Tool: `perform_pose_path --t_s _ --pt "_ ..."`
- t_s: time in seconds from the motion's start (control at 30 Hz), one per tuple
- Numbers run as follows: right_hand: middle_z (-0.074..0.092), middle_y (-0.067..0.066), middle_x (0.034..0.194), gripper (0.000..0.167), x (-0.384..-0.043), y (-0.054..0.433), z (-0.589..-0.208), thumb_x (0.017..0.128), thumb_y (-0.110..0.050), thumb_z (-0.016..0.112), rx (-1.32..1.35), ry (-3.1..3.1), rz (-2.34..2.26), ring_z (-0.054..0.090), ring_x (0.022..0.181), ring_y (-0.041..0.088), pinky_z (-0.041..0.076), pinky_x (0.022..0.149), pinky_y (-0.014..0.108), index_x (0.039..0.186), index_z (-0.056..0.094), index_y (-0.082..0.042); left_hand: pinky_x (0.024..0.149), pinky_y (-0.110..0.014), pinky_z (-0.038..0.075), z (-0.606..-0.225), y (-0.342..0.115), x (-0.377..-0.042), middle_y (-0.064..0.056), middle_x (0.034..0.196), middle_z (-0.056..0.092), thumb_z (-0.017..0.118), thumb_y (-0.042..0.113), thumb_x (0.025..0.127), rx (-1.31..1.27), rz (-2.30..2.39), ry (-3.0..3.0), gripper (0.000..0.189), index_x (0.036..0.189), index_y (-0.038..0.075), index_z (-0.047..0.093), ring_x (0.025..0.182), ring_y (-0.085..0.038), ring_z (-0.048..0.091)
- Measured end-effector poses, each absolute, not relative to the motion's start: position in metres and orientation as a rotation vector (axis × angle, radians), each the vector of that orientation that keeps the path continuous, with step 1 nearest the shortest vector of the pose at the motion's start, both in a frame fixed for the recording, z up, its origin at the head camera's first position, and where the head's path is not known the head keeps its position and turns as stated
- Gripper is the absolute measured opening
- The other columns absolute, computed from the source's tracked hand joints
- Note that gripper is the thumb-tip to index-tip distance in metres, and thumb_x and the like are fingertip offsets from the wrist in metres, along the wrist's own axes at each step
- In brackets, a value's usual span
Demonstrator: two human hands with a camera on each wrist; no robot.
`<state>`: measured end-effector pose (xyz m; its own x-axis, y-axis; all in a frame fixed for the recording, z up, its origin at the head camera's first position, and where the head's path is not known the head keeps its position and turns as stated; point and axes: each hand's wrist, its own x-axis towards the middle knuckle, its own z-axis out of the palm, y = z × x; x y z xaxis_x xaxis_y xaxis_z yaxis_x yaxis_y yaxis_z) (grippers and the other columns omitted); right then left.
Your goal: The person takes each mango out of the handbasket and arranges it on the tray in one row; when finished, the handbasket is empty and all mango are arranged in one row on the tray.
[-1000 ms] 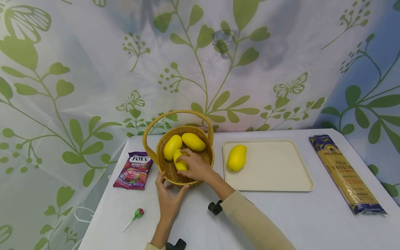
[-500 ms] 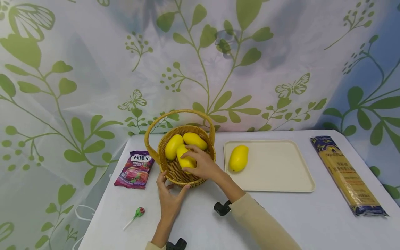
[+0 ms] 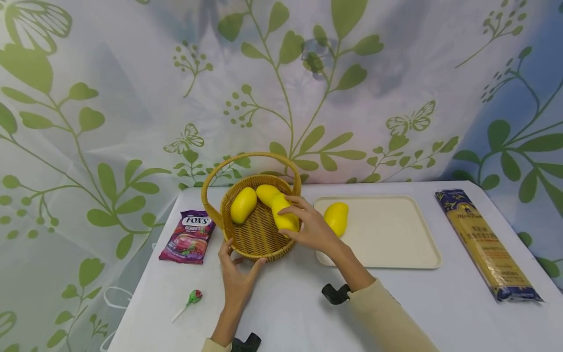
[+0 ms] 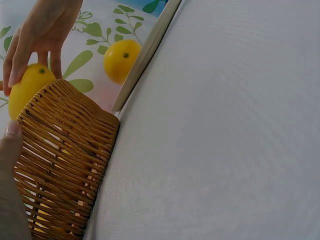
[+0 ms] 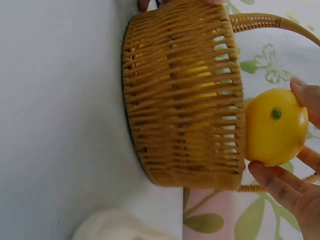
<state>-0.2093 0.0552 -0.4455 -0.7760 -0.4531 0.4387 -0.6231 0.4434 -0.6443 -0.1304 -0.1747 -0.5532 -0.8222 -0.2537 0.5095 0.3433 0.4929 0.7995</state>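
Observation:
My right hand [image 3: 315, 231] grips a yellow mango [image 3: 285, 216] between thumb and fingers, at the right rim of the wicker basket [image 3: 259, 255]. The right wrist view shows this mango [image 5: 277, 130] raised above the rim, stem end toward the camera. Two more mangoes lie inside the basket, one at the left [image 3: 243, 206] and one at the back [image 3: 265, 192], partly covered by the held one. At the basket's near left side, my left hand [image 3: 236, 281] holds the wall, its thumb [image 4: 9, 147] at the rim.
Right of the basket, a beige tray [image 3: 391, 234] bears another mango [image 3: 336, 218]. A spaghetti packet [image 3: 486, 244] lies farther right. A purple candy bag [image 3: 188, 238] and a lollipop [image 3: 193, 297] lie to the left. The basket's tall handle [image 3: 252, 154] arches above it.
My right hand has lifted the mango from the middle of the basket and carried it right to the rim. My left hand stays at the basket.

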Motion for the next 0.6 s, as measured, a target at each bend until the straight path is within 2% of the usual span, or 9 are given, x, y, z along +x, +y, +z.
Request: perform_pose_path --t_s 0.13,0.2,0.37,0.6 --pt "0.043 0.008 0.149 0.037 -0.204 0.071 -0.441 0.083 -0.025 0.08 0.92 -2.465 1.231 0.052 0.128 0.029 0.055 0.092 0.042 0.117 0.068 -0.017 0.08 -0.047 0.051 -0.542 -0.171 -0.127 -0.025 0.148 0.034 0.089 0.005 0.067 -0.078 -1.346 -2.136 0.096 0.145 0.0 0.031 0.127 -0.041 0.044" --pt "0.043 0.007 0.149 0.038 -0.201 0.078 -0.439 0.083 -0.025 0.08 0.9 -2.464 1.222 0.051 0.129 0.03 0.052 0.097 0.043 0.118 0.068 -0.018 0.081 -0.048 0.051 -0.532 -0.167 -0.122 -0.025 0.148 0.034 0.088 0.004 0.068 -0.078 -1.357 -2.132 0.095 0.144 -0.001 0.031 0.127 -0.039 0.044" --pt "0.042 0.006 0.15 0.039 -0.193 0.1 -0.433 0.081 -0.021 0.082 0.849 -2.458 1.207 0.05 0.131 0.031 0.05 0.102 0.044 0.118 0.068 -0.017 0.083 -0.046 0.051 -0.513 -0.161 -0.114 -0.022 0.148 0.034 0.086 0.005 0.071 -0.071 -1.357 -2.157 0.091 0.143 -0.003 0.032 0.128 -0.033 0.044" --pt "0.043 0.01 0.149 0.041 -0.186 0.137 -0.432 0.078 -0.017 0.083 0.767 -2.428 1.097 0.049 0.13 0.032 0.053 0.095 0.048 0.116 0.067 -0.015 0.082 -0.046 0.051 -0.513 -0.16 -0.114 -0.023 0.148 0.034 0.086 0.006 0.072 -0.086 -1.358 -2.152 0.09 0.143 -0.003 0.032 0.125 -0.038 0.045"
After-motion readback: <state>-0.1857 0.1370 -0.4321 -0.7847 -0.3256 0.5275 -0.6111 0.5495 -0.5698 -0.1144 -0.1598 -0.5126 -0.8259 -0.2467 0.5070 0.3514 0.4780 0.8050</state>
